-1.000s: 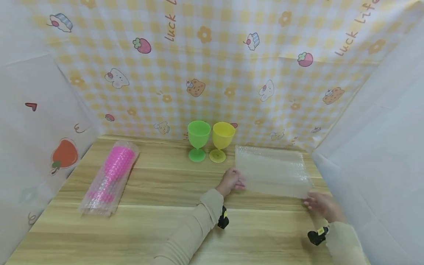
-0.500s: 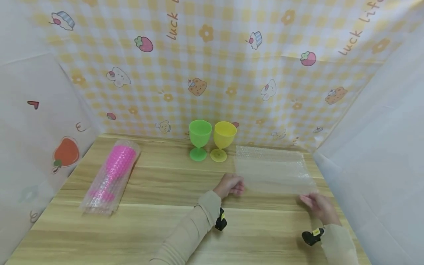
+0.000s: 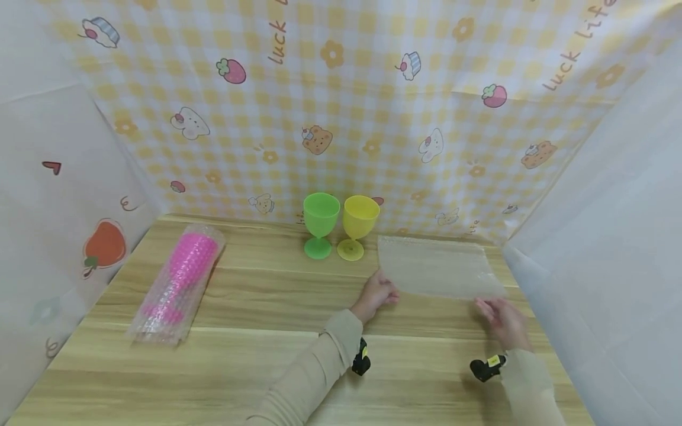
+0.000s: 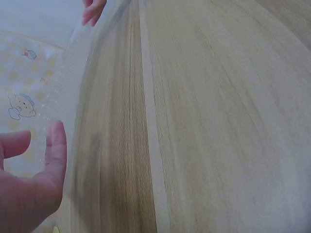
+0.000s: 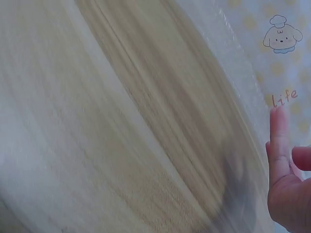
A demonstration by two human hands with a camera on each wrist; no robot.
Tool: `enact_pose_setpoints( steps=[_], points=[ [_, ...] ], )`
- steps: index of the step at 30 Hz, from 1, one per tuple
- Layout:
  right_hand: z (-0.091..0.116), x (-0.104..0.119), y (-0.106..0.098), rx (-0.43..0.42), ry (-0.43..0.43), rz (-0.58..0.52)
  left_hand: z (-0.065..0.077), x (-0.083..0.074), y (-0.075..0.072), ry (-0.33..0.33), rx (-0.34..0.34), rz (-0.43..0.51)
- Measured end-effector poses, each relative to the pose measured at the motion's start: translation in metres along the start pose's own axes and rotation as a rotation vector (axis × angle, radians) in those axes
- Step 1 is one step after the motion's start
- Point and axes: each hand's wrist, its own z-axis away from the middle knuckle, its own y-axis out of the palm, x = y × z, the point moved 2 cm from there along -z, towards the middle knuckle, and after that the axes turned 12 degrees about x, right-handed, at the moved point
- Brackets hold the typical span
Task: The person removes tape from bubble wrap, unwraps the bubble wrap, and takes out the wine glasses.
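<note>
A sheet of bubble wrap [image 3: 439,266] lies flat at the back right of the wooden table. My left hand [image 3: 377,293] is at its near left corner; in the left wrist view the thumb and straight fingers [image 4: 57,150] stand apart. Beside the near right corner is my right hand [image 3: 503,319], with an extended finger [image 5: 278,136] and the thumb separated from it in the right wrist view. Whether either hand touches the sheet is hard to tell. Left of the wrap stand a yellow goblet [image 3: 361,218] and a green goblet [image 3: 321,216], both upright.
At the left of the table [image 3: 256,355] lies a pink goblet [image 3: 192,260] rolled in bubble wrap. A yellow checked cloth [image 3: 341,106] hangs behind the table, and white cloths [image 3: 613,254] hang at both sides.
The near edge of the bubble wrap has shifted away from me. My right hand has moved left and slightly farther back; my left hand has moved slightly, its fingers less curled than half a second ago.
</note>
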Motion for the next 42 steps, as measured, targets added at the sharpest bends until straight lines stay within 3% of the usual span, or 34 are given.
enact_pose_setpoints(
  steps=[6, 15, 19, 24, 33, 35, 38, 42],
  points=[
    [-0.009, -0.004, 0.004, -0.013, 0.012, -0.034, -0.006, 0.002, 0.000, -0.034, 0.043, -0.053],
    [-0.013, -0.009, 0.011, -0.041, 0.011, 0.018, -0.006, 0.001, -0.007, -0.074, 0.110, -0.235],
    [-0.013, -0.011, 0.014, -0.026, 0.012, 0.091, -0.005, -0.001, -0.011, -0.060, 0.113, -0.326],
    [-0.016, -0.015, 0.017, -0.005, 0.034, 0.213, -0.008, 0.000, -0.017, -0.026, 0.093, -0.289],
    [-0.015, -0.019, 0.021, -0.040, 0.049, 0.279, -0.008, 0.000, -0.020, -0.049, 0.051, -0.234],
    [-0.012, -0.020, 0.022, -0.075, 0.033, 0.328, -0.006, 0.000, -0.020, -0.030, 0.047, -0.251],
    [-0.008, -0.021, 0.024, -0.205, -0.033, 0.439, -0.001, -0.002, -0.021, 0.044, 0.052, -0.333],
    [-0.006, -0.023, 0.035, -0.340, -0.149, 0.683, 0.010, -0.006, -0.025, 0.103, 0.086, -0.472]
  ],
)
